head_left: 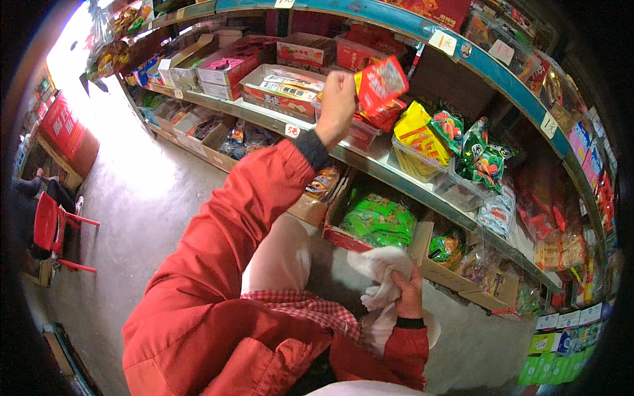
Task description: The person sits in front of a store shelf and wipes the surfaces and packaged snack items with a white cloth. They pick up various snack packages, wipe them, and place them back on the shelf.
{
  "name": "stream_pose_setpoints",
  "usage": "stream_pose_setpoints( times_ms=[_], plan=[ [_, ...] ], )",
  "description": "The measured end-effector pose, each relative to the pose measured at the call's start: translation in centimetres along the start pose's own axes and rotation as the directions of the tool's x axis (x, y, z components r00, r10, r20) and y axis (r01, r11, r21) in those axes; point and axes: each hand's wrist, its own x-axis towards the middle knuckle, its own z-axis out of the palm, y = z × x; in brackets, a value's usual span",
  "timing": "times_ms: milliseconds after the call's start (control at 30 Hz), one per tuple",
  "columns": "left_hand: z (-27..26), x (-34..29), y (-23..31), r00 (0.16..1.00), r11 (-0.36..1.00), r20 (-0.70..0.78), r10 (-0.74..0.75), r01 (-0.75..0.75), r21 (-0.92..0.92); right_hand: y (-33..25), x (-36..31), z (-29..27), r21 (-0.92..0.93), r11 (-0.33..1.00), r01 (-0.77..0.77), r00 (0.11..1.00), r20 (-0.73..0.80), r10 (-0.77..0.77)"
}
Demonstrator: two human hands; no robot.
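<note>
My left hand point(337, 107) is raised in front of the middle shelf, its fingers closed on a red snack packet point(384, 84). Right below that packet, more red packets point(383, 115) stand in a clear plastic tub on the shelf. Lower down, near my knee, my right hand point(410, 291) grips a crumpled white cloth point(379, 267). The cloth hangs in front of the bottom-shelf box with green snack bags point(380, 219). Right of the red packets, a clear bin holds yellow packets point(421, 135).
Cardboard boxes of snacks point(284, 86) line the shelf to the left. Green bags point(482, 158) fill a bin on the right. A blue shelf edge point(396, 20) with price tags curves overhead. A red stool point(49, 224) stands at far left, a person's legs beside it.
</note>
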Motion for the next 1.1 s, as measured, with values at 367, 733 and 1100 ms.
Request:
stream_pose_setpoints(
  times_ms=[367, 733, 1100],
  plan=[
    [-0.8, -20.1, 1.2, 0.874, 0.966, 0.447, -0.190, 0.249, -0.076, -6.2, 2.5, 10.5, -0.729, 0.029, 0.684, 0.463, 0.403, -0.789],
    [-3.0, -23.5, 0.0, 0.860, 0.983, 0.476, -0.185, 0.155, 0.101, -3.8, 3.6, 8.1, -0.251, 0.851, 0.462, 0.854, -0.135, -0.503],
    [-3.9, -27.1, -1.4, 0.739, 0.825, 0.656, 0.149, -0.459, 0.330, -0.7, 1.1, 7.5, 0.151, 0.931, 0.333, 0.942, -0.103, -0.320]
  ],
)
